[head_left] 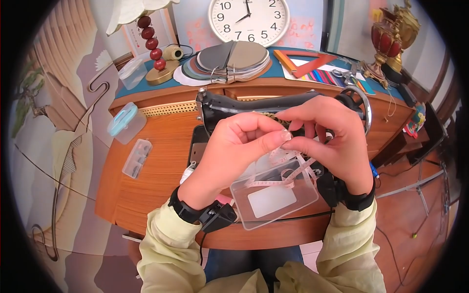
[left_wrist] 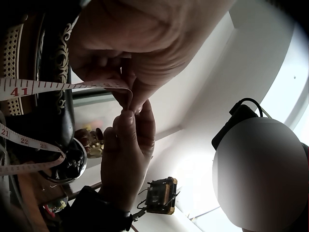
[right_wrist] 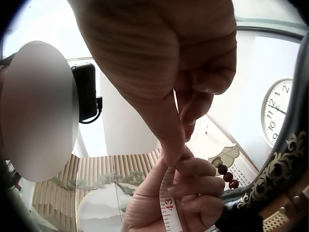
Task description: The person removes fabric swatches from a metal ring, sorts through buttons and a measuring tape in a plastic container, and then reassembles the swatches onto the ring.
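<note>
While both hands meet near the middle of the head view, the measuring tape point(head_left: 259, 184) has a short stretch pinched between their fingertips. From there it drops towards the lower centre of the frame, where it curls in loops over a clear plastic box point(head_left: 305, 198). In the left wrist view its long axis runs nearly level from the left edge, past the red 41, then bends down at the fingertips; in the right wrist view it climbs steeply from the bottom, past the 43, to the joined fingers.

The left hand point(head_left: 234, 146) comes up from the lower left, thumb reaching right and the other fingers bent; its thumb and forefinger are clamped on the tape. The right hand point(head_left: 337, 136) slants in from the lower right, forefinger arched over and thumb pointing left, pressed together at the same spot. Exactly how much tape each one holds cannot be told.

The box lies tilted below the hands. Behind them, a black sewing machine point(head_left: 234, 105) crosses the centre of the frame. Left of centre, on the wooden table point(head_left: 166, 156), sit a small clear case point(head_left: 137, 158) and a blue-lidded container point(head_left: 126, 122). A round clock point(head_left: 249, 17) is at top centre.
</note>
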A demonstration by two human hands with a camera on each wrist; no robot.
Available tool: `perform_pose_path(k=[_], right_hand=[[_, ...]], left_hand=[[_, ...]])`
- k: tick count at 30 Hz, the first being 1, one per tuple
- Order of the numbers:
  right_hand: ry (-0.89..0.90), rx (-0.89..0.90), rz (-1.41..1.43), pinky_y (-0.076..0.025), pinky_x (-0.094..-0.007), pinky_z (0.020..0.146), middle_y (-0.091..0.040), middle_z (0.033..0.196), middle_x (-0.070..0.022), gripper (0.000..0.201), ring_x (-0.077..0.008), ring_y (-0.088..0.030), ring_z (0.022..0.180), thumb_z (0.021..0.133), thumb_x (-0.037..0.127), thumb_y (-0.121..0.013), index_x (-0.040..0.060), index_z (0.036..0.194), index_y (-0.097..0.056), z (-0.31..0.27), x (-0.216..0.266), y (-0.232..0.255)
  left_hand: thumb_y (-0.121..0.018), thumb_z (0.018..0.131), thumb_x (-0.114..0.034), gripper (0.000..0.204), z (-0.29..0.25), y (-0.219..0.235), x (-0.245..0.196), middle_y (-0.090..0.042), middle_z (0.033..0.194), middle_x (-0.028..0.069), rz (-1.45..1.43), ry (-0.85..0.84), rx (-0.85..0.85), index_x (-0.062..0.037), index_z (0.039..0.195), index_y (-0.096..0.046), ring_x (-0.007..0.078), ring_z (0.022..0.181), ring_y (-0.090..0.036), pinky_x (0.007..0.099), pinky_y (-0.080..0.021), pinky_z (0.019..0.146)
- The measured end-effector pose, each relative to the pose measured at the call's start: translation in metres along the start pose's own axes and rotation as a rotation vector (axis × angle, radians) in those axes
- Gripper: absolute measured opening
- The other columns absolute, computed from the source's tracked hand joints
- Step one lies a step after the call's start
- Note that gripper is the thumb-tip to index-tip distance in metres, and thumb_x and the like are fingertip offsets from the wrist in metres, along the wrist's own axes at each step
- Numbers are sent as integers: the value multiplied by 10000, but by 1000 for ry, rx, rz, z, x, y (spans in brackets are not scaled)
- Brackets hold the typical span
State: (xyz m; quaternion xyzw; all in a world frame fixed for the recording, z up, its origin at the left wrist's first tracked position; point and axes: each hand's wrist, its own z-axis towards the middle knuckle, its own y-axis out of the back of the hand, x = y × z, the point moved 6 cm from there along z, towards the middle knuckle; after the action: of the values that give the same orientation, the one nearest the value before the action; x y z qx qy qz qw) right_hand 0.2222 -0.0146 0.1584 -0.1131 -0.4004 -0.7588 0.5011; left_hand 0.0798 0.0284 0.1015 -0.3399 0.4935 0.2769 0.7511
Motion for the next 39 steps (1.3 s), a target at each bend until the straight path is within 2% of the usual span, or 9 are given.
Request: perform_pose_path(k=[9,12,15,20,24,27,33,36,39], right_hand=[[205,-4,-78,-447,-221,580,-608,824,-40,200,-118,-574,705,678,-4,-782,35,863,-715,0,-1,0],[150,43,-77,-447,-228,575,-608,816,-43,197,-129,-582,714,685,-20,-768,28,863,-699,-3,-3,-4],[122,63,-110,-461,-288,609,-598,775,-62,178,-195,-576,691,700,7,-759,32,854,-673,-4,1,-3],[-64,84,-45,-426,-244,550,-595,775,-37,230,-116,-501,599,716,16,-769,35,924,-671,-10,-1,-12],[-182,133,95,-421,-222,526,-598,754,-8,285,-72,-505,595,744,72,-789,48,994,-655,-33,-25,-29],[-202,184,155,-423,-225,519,-616,754,-18,267,-75,-553,615,760,113,-788,54,984,-656,-47,-41,-43],[-222,241,121,-461,-265,547,-646,757,-48,194,-135,-616,669,770,118,-773,62,934,-684,-57,-54,-54],[-28,203,38,-485,-302,588,-651,786,-61,152,-204,-628,697,756,87,-764,60,889,-695,-62,-54,-53],[26,168,-26,-490,-319,616,-651,803,-68,137,-254,-619,718,739,59,-755,61,862,-694,-65,-50,-50]], left_hand=[[-646,920,-116,158,0,-4,2,-654,929,3,-31,77,59,-10,1037,-652,66,834,-583,222,-471,769],[-650,920,-131,151,1,-5,8,-644,899,-2,-1,111,47,-15,1015,-639,70,788,-576,216,-471,743],[-662,911,-131,134,-2,-4,7,-633,874,-6,42,113,49,-15,968,-627,71,769,-571,215,-470,723],[-666,898,-100,118,-10,5,2,-626,863,-3,451,-31,-28,-1,943,-622,65,767,-574,220,-471,690],[-632,916,-83,100,-24,7,12,-624,863,4,612,-136,36,4,965,-631,67,752,-584,217,-478,682],[-614,927,-74,95,-36,10,35,-627,873,8,476,103,-18,11,969,-628,68,759,-601,211,-486,677],[-603,939,-70,115,-44,16,57,-659,862,20,526,133,-24,31,981,-638,66,769,-626,206,-501,687],[-609,938,-72,118,-47,17,61,-664,852,20,562,163,-17,31,983,-646,62,765,-623,204,-501,680],[-591,958,-112,155,-47,18,70,-666,860,22,520,177,-18,29,984,-649,58,765,-609,210,-495,681]])
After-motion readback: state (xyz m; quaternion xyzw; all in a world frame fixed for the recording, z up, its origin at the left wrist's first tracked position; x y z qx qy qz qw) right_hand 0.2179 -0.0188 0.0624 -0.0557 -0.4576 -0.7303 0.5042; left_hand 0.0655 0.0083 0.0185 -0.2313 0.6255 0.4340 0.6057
